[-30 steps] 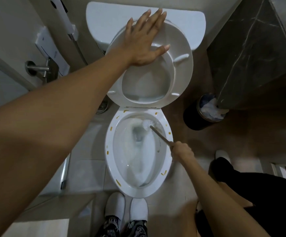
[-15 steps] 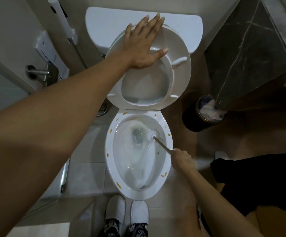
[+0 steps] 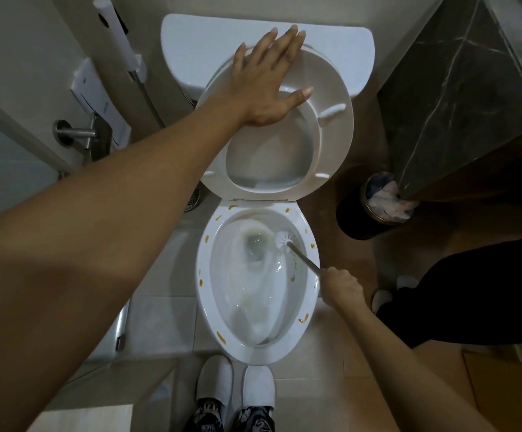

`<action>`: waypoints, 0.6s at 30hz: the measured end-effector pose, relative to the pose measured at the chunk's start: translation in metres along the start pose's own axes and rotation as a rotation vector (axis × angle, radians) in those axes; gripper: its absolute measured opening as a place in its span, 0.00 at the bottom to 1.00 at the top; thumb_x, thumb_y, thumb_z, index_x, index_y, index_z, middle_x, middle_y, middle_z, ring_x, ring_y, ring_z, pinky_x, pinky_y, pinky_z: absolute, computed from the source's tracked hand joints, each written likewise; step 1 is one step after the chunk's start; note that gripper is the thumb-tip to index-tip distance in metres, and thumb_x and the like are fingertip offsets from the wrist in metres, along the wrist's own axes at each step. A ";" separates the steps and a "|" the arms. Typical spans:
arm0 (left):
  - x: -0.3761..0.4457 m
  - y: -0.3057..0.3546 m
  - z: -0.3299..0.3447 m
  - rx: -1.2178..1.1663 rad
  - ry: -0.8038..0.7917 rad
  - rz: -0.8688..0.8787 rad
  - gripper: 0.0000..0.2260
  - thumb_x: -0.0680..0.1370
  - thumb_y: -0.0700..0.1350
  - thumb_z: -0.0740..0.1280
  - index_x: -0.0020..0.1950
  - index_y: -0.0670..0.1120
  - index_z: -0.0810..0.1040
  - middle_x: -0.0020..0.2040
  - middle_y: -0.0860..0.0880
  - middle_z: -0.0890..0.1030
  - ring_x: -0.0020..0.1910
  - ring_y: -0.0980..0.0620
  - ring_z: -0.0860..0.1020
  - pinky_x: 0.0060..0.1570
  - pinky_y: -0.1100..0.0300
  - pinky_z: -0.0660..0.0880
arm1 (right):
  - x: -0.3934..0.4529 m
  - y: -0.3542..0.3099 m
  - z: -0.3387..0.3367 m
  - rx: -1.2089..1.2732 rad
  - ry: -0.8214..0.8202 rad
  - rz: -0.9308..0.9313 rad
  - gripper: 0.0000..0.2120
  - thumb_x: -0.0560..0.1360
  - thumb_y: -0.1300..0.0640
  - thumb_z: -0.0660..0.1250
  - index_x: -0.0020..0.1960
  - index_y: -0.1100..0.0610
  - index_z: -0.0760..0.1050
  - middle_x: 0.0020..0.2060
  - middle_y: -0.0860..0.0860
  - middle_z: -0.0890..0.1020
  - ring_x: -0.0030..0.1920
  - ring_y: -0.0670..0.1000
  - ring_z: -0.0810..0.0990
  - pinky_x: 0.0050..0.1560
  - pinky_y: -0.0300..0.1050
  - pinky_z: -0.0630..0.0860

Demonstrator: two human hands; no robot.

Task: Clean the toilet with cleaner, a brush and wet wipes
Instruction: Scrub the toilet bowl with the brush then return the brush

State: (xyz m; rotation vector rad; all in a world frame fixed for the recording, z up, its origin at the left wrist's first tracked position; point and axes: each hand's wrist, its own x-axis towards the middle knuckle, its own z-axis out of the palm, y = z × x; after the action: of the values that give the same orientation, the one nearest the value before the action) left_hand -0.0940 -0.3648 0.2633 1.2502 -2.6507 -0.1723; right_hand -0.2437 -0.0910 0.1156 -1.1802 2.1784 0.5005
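Note:
A white toilet bowl point(image 3: 205, 294) stands below me with yellow-brown smears dotted round its rim. Its seat point(image 3: 331, 129) is raised against the tank point(image 3: 191, 42). My left hand point(image 3: 269, 79) lies flat, fingers spread, on the raised seat's upper left. My right hand point(image 3: 340, 286) grips the metal handle of a toilet brush point(image 3: 300, 255) at the bowl's right rim. The white brush head point(image 3: 283, 240) sits inside the bowl, just right of the drain, in swirling water.
A black waste bin point(image 3: 351, 218) with crumpled tissue stands right of the toilet, under a dark marble counter point(image 3: 459, 88). A bidet sprayer point(image 3: 119, 42) and hose hang on the left wall. Another person in black point(image 3: 459, 291) is at the right. My white slippers point(image 3: 238, 385) face the bowl.
The brush head has shifted slightly within the bowl's upper right, and my right hand with it. My left hand stays flat on the raised seat. The person at right has moved.

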 end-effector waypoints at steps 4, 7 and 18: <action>0.000 0.000 0.000 -0.001 -0.011 0.002 0.35 0.78 0.65 0.49 0.78 0.50 0.42 0.79 0.51 0.44 0.77 0.47 0.43 0.73 0.39 0.42 | 0.004 -0.015 -0.010 0.034 -0.019 -0.030 0.15 0.79 0.59 0.57 0.64 0.58 0.72 0.56 0.56 0.78 0.56 0.58 0.79 0.56 0.52 0.78; 0.000 0.000 -0.001 0.001 -0.013 0.003 0.35 0.78 0.65 0.49 0.78 0.50 0.42 0.79 0.51 0.44 0.77 0.47 0.43 0.73 0.39 0.43 | -0.001 -0.004 -0.005 0.059 -0.030 0.007 0.16 0.80 0.58 0.56 0.65 0.58 0.73 0.58 0.57 0.78 0.58 0.58 0.78 0.58 0.51 0.77; 0.000 0.001 -0.002 -0.002 -0.018 -0.005 0.35 0.79 0.65 0.49 0.78 0.50 0.42 0.79 0.51 0.43 0.77 0.47 0.43 0.73 0.39 0.42 | 0.008 -0.021 -0.038 -0.092 -0.037 -0.016 0.18 0.78 0.62 0.58 0.67 0.60 0.71 0.62 0.57 0.76 0.61 0.58 0.76 0.58 0.51 0.75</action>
State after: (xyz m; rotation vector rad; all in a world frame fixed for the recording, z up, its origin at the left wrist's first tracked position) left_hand -0.0941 -0.3640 0.2652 1.2611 -2.6623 -0.1877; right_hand -0.2414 -0.1293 0.1379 -1.2268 2.1324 0.6170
